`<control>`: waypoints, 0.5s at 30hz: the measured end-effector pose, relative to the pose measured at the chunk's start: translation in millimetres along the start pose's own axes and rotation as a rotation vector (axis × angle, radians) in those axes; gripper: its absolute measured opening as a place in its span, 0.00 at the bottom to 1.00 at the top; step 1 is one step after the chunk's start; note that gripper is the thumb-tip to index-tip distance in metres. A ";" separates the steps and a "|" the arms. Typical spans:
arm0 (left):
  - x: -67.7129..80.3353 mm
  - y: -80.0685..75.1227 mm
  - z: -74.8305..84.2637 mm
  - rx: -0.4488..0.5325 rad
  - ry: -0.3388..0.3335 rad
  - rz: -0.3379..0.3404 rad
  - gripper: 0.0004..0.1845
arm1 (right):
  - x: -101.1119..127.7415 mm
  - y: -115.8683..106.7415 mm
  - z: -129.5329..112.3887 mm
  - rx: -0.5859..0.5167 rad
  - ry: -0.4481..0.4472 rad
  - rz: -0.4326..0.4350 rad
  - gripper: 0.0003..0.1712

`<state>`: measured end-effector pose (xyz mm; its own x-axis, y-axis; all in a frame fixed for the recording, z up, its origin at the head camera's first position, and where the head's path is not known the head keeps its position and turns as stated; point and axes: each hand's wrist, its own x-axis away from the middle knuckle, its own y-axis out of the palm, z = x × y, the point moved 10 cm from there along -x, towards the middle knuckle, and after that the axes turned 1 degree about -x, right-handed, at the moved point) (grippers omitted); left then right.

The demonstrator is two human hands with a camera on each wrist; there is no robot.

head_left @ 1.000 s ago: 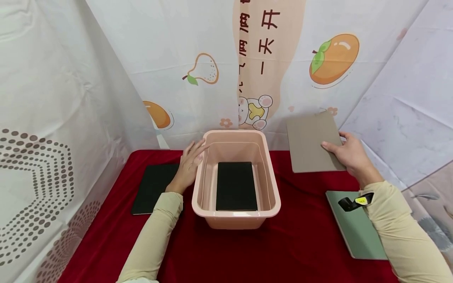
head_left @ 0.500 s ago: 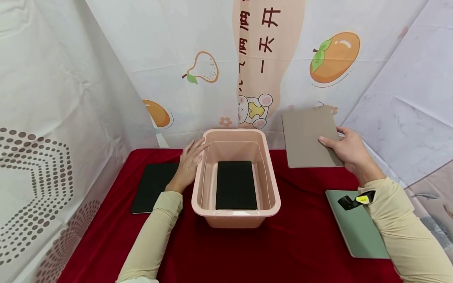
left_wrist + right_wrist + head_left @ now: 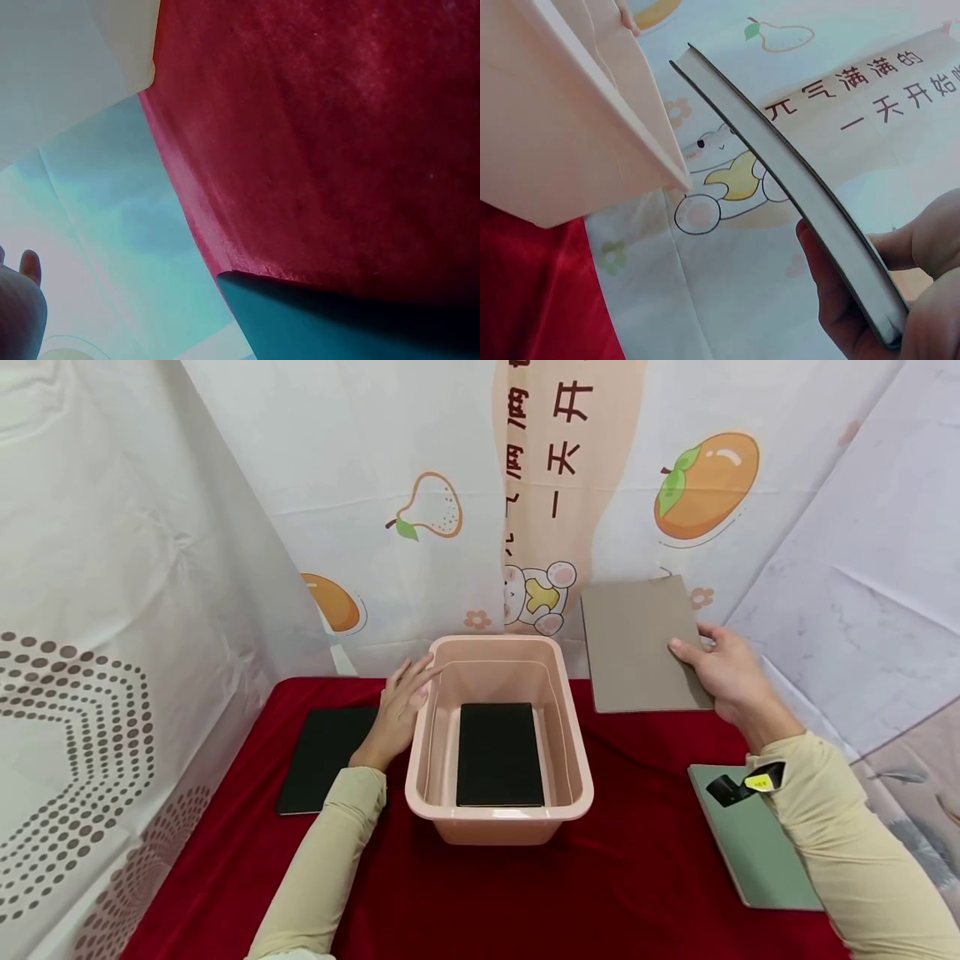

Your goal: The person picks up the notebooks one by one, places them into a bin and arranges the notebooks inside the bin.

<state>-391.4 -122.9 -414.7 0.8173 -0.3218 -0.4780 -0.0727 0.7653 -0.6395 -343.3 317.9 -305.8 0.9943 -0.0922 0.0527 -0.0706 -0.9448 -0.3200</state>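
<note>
Presently, I see the right hand (image 3: 733,681) pinching the grey-brown notebook (image 3: 637,652) at its edge, thumb in front, fingers behind, raised right of the bin (image 3: 498,813). The left hand (image 3: 397,710), fingers extended, touches the bin's left rim. A black notebook (image 3: 498,756) lies inside the bin.

A makeshift curtained booth (image 3: 300,443) is suggested, the room beyond being hidden: a red velvety cloth (image 3: 637,877) is enclosed by a back sheet (image 3: 360,427) printed with cartoon fruit (image 3: 716,485) and Chinese characters (image 3: 562,457), a dotted left sheet (image 3: 127,577) and a pale right sheet (image 3: 847,560)
</note>
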 end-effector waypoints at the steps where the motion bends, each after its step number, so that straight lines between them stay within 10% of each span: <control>1: 0.3 0.1 0.2 0.001 0.000 0.000 0.27 | 0.2 2.2 -0.4 -0.019 0.000 -0.010 0.43; 15: 0.1 0.5 -0.7 0.003 0.005 0.003 0.27 | 5.3 34.9 -16.4 -0.148 0.012 -0.123 0.38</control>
<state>-391.7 -122.9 -415.5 0.8141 -0.3227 -0.4829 -0.0729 0.7681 -0.6362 -341.8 279.3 -301.1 0.9952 0.0235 0.0948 0.0393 -0.9850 -0.1682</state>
